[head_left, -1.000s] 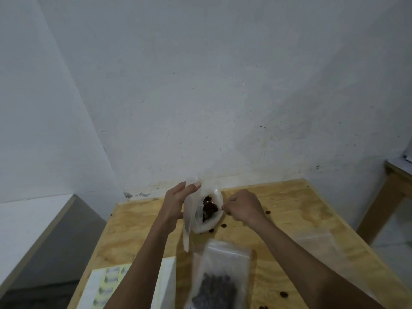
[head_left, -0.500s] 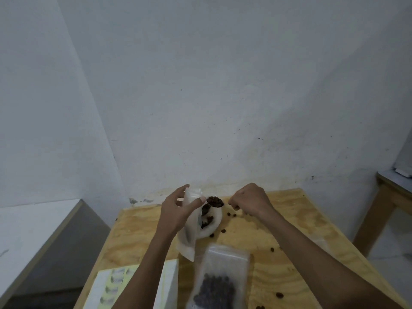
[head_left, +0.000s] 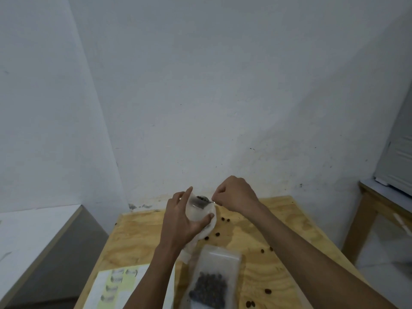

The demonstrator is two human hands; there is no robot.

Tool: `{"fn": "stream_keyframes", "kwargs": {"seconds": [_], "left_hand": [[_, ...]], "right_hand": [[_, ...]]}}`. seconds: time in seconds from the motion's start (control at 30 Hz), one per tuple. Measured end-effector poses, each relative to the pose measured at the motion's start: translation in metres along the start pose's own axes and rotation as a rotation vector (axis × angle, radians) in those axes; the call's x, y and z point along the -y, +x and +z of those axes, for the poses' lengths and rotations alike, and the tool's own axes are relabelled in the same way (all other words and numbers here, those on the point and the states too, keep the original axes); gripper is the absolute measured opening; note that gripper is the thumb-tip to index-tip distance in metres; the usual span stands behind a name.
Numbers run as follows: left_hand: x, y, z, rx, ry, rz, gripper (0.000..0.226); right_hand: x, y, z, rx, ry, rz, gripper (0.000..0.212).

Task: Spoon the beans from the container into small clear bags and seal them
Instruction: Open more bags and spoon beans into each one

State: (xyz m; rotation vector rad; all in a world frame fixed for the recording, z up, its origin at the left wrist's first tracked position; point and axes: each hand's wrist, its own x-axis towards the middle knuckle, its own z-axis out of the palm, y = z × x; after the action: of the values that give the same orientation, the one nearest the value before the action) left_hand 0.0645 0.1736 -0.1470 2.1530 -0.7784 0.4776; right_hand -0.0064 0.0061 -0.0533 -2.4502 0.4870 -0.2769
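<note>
Hands are meeting above the table's (head_left: 138,237) far edge, close to the wall (head_left: 223,85). The left hand (head_left: 180,221) is gripping a clear bag (head_left: 198,216) upright, thumb across its front. The right hand (head_left: 236,194) is pinching a spoon (head_left: 206,200) whose bowl of beans (head_left: 201,198) is sitting at the bag's mouth. A filled bag (head_left: 211,279) is lying flat near the front edge, just beside a label sheet (head_left: 116,284) on its left. Loose beans (head_left: 225,219) are lying scattered over the bare wood to the right. A second table (head_left: 379,204) is standing well apart, past the right edge.
</note>
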Motion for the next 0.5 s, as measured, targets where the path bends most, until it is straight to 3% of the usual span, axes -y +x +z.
{"fn": "stream_keyframes", "kwargs": {"seconds": [0.13,0.27,0.5], "left_hand": [[-0.007,0.000,-0.003,-0.008,-0.007,0.005,0.100],[-0.011,0.001,-0.007,-0.026,-0.016,-0.033,0.103],[-0.010,0.001,-0.010,-0.072,-0.114,-0.114,0.107]], "right_hand": [[0.009,-0.017,-0.006,-0.044,-0.174,-0.116,0.026],[0.010,-0.020,-0.017,-0.076,-0.172,-0.142,0.025],[-0.019,-0.012,-0.020,-0.178,0.014,0.011,0.024]]}}
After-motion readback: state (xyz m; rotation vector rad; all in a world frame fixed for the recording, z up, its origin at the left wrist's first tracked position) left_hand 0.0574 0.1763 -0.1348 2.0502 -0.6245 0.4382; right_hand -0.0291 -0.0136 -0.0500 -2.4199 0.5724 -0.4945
